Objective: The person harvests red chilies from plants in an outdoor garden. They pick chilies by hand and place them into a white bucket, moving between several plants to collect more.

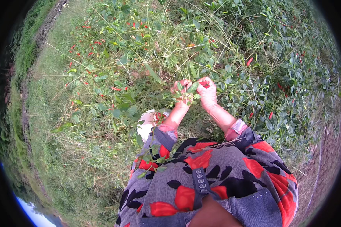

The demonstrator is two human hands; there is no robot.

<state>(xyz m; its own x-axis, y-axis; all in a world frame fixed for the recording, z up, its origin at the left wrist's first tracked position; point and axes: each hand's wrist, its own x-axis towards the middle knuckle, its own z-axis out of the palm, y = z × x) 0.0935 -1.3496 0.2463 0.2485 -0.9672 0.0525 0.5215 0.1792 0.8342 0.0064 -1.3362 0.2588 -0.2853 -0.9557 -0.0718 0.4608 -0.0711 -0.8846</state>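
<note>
My left hand (pixel 182 88) is among the chili plants, partly covered by a leafy chili sprig (pixel 189 92). Whether its fingers hold anything is hidden. Close by on the right, my right hand (pixel 207 91) has its fingers curled in and pinched at the edge of the same foliage. A hint of red shows between those fingers, too small to name. Beside my left forearm stands a white container (pixel 145 124), partly behind leaves and my sleeve, with red chili peppers (pixel 159 117) in it.
Ripe red chilies (pixel 116 88) and green ones (pixel 76 101) hang in the tangled plants on both sides. Dry grass stalks (pixel 170 56) cross the foliage ahead. A leafy branch (pixel 153 159) overlaps my patterned clothing. Bare brown ground (pixel 319 167) lies at the right.
</note>
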